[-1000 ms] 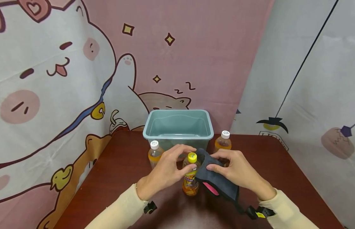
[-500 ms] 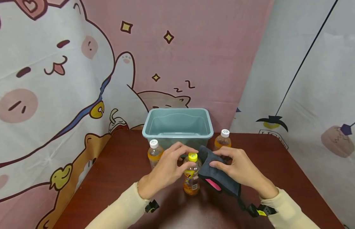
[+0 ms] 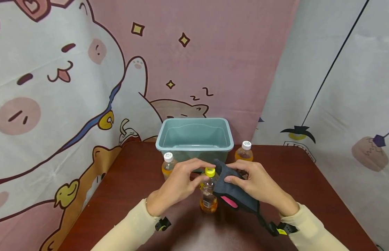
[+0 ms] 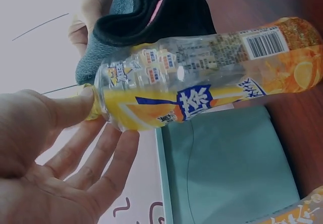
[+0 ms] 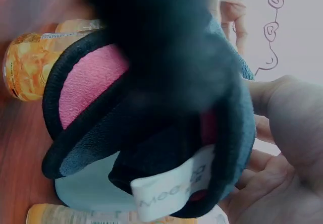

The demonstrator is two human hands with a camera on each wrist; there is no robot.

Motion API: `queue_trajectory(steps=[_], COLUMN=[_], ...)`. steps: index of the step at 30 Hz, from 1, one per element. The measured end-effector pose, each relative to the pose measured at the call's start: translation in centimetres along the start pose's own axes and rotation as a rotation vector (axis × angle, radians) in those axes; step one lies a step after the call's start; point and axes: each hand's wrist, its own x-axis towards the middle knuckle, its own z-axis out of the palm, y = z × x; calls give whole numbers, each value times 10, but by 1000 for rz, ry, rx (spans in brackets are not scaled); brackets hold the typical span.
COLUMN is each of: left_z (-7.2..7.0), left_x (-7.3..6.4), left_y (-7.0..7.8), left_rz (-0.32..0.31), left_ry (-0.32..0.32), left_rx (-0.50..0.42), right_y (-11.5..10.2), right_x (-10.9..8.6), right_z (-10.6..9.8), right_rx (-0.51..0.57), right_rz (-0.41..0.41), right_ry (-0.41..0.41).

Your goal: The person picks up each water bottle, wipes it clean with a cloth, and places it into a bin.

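In the head view, my left hand (image 3: 173,186) pinches the yellow cap (image 3: 210,172) of an orange-tea bottle (image 3: 208,200) between thumb and fingers. The bottle stands upright, and its barcode side shows. In the left wrist view, the thumb lies on the cap and the other fingers reach past the bottle's shoulder. Beside it, my right hand (image 3: 260,181) grips a dark grey cloth piece (image 3: 233,190) with pink lining and black binding. That cloth overlaps the bottle's right side. A white label (image 5: 174,186) hangs from it in the right wrist view, partly behind a dark blurred shape.
Behind the hands stands a blue-green plastic bin (image 3: 194,148). White-capped bottles stand at its front left (image 3: 168,165) and right (image 3: 244,152), partly behind the hands. All rest on a dark red-brown table (image 3: 131,181) against a cartoon-printed cloth wall (image 3: 238,62).
The bottle has turned under my left hand, so its barcode now faces me instead of the front label. The grey cloth has shifted slightly while my right hand kept its grip.
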Motion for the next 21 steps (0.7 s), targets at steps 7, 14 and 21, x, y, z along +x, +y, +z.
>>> queue_trajectory(steps=[7, 14, 21], left_z=[0, 0, 0], left_x=[0, 1, 0], left_y=[-1, -2, -1], left_rz=[5, 23, 22], left_ry=[2, 4, 1], left_rx=[-29, 4, 9], right_y=[-2, 1, 14], right_x=[4, 2, -4], right_z=[8, 12, 24], right_rx=[-6, -42, -104], right_rz=[-51, -61, -77], right_ry=[-39, -80, -164])
